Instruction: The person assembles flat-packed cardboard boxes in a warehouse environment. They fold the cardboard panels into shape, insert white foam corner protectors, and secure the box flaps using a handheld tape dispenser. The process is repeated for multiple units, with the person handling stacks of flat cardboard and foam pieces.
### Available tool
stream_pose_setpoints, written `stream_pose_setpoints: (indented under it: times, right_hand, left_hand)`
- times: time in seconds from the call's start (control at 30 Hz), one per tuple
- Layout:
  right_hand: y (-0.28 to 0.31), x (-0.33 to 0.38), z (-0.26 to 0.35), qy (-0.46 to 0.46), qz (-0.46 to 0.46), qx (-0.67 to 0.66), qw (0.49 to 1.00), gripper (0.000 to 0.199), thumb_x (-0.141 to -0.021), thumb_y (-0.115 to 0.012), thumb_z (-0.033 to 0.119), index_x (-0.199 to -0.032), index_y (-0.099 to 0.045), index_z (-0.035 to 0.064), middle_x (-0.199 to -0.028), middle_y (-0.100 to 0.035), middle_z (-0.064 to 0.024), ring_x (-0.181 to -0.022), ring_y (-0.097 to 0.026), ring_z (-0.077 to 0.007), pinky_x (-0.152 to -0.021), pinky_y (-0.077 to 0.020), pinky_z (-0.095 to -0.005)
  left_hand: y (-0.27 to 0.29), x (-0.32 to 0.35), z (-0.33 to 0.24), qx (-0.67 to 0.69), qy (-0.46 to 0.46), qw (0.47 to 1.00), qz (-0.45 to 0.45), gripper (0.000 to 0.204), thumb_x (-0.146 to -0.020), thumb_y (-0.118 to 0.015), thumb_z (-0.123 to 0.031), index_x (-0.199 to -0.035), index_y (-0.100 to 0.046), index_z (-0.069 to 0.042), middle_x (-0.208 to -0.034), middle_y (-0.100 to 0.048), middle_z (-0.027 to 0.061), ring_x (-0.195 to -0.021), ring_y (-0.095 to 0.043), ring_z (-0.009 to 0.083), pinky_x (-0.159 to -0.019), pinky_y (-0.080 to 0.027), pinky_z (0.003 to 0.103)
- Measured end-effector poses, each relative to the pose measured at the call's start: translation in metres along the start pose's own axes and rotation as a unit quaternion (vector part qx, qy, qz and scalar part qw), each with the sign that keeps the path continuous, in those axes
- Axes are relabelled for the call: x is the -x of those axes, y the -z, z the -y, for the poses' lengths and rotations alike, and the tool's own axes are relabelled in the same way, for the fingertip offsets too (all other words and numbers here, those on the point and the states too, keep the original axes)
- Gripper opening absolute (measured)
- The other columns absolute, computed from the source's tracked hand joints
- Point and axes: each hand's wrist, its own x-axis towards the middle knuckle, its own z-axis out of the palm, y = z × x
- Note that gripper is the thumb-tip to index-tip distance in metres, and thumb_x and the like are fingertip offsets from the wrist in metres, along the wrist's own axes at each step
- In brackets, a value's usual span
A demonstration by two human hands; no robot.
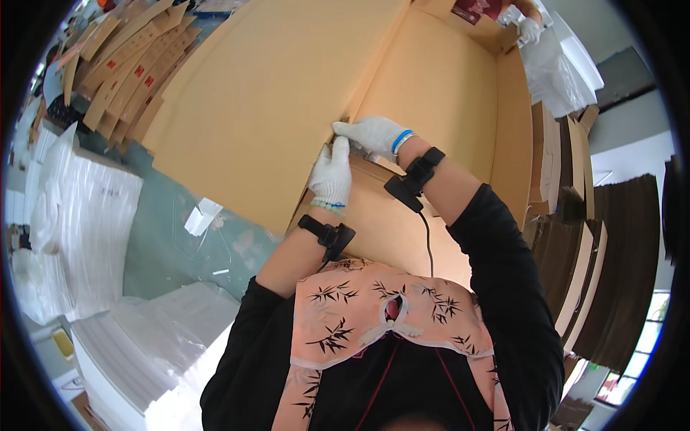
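A large brown cardboard box [512, 122] stands open before me, and its wide flap [244, 100] is folded out to the left. Where the flap meets the near wall, both my hands come together at the corner. My left hand [332, 172], in a white knit glove, is closed on the cardboard edge with its fingers pointing away from me. Coming in from the right, my right hand [375, 135], gloved the same way, pinches the same corner. Its fingertips touch those of the left hand. What lies between the fingertips is hidden.
Another person's gloved hand [530, 30] is at the box's far right corner. Flattened cartons [136, 79] lean at the far left. White wrapped stacks [97, 223] stand on the left, with sheets [151, 330] nearer me. Cardboard stacks [622, 266] rise on the right. Scraps [203, 217] lie on the green floor.
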Motion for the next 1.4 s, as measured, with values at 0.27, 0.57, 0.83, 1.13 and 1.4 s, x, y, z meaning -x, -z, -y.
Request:
stream_pose_setpoints:
  times: [0.27,0.57,0.83,1.13,1.4]
  right_hand:
    - [0.044,0.008,-0.082,0.119,-0.08,0.164,0.976,0.043,-0.09,-0.06,0.034,-0.115,-0.067,-0.0007,-0.105,-0.069,-0.0207,-0.092,-0.067,-0.0283,-0.077,-0.0554,-0.0373]
    - [0.109,0.216,-0.206,0.088,-0.143,0.378,0.911,0.024,-0.085,-0.054,0.016,-0.101,-0.071,0.0084,-0.092,-0.071,-0.0142,-0.095,-0.066,-0.0351,-0.081,-0.0531,-0.0438]
    - [0.05,0.243,-0.274,-0.031,-0.194,0.331,0.923,0.071,-0.101,-0.034,0.059,-0.069,-0.072,0.0077,-0.075,-0.07,-0.0132,-0.091,-0.06,-0.0374,-0.089,-0.0464,-0.0452]
    - [0.032,0.323,-0.319,-0.025,-0.683,0.221,0.696,0.032,-0.081,-0.07,0.034,-0.101,-0.069,0.009,-0.108,-0.068,-0.009,-0.103,-0.061,-0.0312,-0.096,-0.0461,-0.0434]
    - [-0.024,0.5,-0.472,-0.671,-0.581,0.057,0.458,0.087,-0.079,-0.064,0.068,-0.141,-0.05,0.0082,-0.146,-0.045,-0.0242,-0.136,-0.042,-0.038,-0.109,-0.0332,-0.0515]
  left_hand:
    - [-0.001,-0.005,-0.007,-0.097,0.032,0.994,-0.027,0.064,-0.093,-0.055,-0.05,-0.121,-0.062,0.006,-0.122,-0.067,0.0184,-0.116,-0.06,0.0312,-0.102,-0.041,0.036]
    - [0.008,-0.02,0.015,-0.278,-0.112,0.953,-0.036,0.054,-0.098,-0.044,-0.044,-0.116,-0.063,0.004,-0.117,-0.064,0.0281,-0.111,-0.057,0.0445,-0.098,-0.043,0.046]
    - [0.032,-0.061,0.046,-0.435,-0.19,0.874,-0.104,0.04,-0.101,-0.047,-0.038,-0.105,-0.071,-0.007,-0.106,-0.071,0.0158,-0.095,-0.065,0.0304,-0.085,-0.051,0.041]
    - [0.039,-0.081,-0.005,-0.059,-0.04,0.99,-0.123,0.057,-0.084,-0.066,-0.043,-0.121,-0.061,0.0,-0.114,-0.062,0.0092,-0.104,-0.059,0.0248,-0.101,-0.044,0.041]
    - [0.053,-0.089,-0.011,-0.067,-0.095,0.993,-0.002,0.048,-0.095,-0.058,-0.038,-0.125,-0.056,-0.001,-0.118,-0.06,0.0101,-0.108,-0.058,0.0249,-0.097,-0.047,0.04]
